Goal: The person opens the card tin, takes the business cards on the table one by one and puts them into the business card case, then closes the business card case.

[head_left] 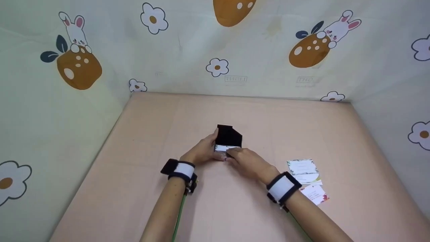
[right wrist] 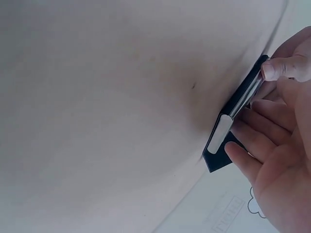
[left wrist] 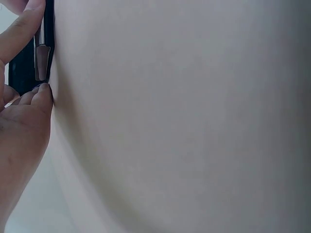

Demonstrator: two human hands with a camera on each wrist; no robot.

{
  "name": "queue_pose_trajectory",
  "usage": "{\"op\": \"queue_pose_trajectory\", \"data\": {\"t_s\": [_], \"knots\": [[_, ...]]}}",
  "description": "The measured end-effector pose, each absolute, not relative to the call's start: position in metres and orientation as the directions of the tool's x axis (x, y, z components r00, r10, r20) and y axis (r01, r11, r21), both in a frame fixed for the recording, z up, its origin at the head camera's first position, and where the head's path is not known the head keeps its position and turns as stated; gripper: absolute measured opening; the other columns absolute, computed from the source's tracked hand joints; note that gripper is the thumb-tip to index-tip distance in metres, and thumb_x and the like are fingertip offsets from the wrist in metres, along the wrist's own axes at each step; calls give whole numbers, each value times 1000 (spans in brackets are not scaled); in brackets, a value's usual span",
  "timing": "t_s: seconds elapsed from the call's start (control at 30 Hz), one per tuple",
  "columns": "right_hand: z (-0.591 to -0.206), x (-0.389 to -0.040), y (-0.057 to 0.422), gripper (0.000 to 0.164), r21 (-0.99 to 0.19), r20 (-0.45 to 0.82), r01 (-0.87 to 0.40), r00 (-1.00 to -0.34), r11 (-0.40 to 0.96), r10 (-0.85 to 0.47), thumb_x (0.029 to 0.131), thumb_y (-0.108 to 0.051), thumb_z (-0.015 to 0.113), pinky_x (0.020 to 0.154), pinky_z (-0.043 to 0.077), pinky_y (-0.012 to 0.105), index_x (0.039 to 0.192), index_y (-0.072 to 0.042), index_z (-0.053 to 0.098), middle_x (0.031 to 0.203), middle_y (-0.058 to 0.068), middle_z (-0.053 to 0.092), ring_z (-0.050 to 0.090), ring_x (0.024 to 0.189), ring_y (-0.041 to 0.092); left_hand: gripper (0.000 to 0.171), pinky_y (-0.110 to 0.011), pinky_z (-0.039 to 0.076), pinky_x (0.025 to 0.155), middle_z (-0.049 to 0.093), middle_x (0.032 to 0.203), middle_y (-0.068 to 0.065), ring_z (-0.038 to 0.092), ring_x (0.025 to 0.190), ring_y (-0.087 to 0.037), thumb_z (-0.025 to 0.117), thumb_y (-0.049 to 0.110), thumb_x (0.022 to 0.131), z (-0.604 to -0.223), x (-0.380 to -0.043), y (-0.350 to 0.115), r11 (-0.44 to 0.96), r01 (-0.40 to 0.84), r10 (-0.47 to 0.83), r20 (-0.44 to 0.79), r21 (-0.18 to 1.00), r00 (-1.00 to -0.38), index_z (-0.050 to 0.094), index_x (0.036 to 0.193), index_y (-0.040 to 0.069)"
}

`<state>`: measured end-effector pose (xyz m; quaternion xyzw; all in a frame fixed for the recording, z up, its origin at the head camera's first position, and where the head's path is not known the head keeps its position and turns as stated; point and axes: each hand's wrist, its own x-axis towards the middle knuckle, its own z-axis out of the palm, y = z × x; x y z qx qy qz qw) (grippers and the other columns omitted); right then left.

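A black card case (head_left: 228,136) is held above the middle of the table, its dark flap raised on the far side. White printed cards (head_left: 225,148) show in its near part. My left hand (head_left: 203,149) grips the case from the left, thumb along the near edge. From the right, my right hand (head_left: 248,163) has its fingertips on the cards at the near end of the case. In the right wrist view, a metallic edge strip (right wrist: 221,135) runs along the case's side. The left wrist view catches only part of the case (left wrist: 43,63) and the hand.
To the right, near my right wrist, lie several printed cards (head_left: 304,171) in an overlapping stack, and a card with red decoration (head_left: 315,194) sits just in front. The pale pink tabletop (head_left: 151,134) meets patterned walls (head_left: 188,43) at its back and sides.
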<state>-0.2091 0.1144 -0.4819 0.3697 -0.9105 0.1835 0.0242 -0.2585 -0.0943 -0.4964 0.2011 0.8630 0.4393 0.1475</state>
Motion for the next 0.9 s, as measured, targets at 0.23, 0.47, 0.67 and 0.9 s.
{"op": "queue_pose_trajectory", "data": {"t_s": [0.23,0.47,0.67,0.9], "knots": [[-478,-204,125,52,-268,197,-660,-751,702,-631,95,-26,69,105,52,49,135,6,57,137,27,60,62,122,40,116,-41,15,129,19,168,-8,18,156,-25,85,23,79,-497,-259,-95,553,189,466,-114,811,-877,4,162,16],[-473,-198,143,66,-148,291,-679,-724,719,-625,80,-29,83,99,54,52,132,5,60,135,25,61,63,121,39,116,-40,14,129,17,168,-9,16,157,-24,85,19,79,-501,-261,-95,534,204,486,-101,820,-868,4,162,13],[-466,-193,163,75,-171,262,-582,-805,795,-532,74,-29,87,94,52,56,137,-1,57,140,21,58,58,128,36,116,-38,15,129,17,168,-9,16,157,-24,85,20,80,-498,-259,-92,572,157,448,-147,805,-882,4,162,15],[-464,-189,187,82,-178,221,-554,-828,813,-515,69,-27,90,95,50,56,140,-5,56,144,20,55,55,131,36,116,-39,14,129,18,168,-8,15,157,-24,85,20,79,-498,-259,-93,576,139,431,-154,806,-889,4,162,17]]}}
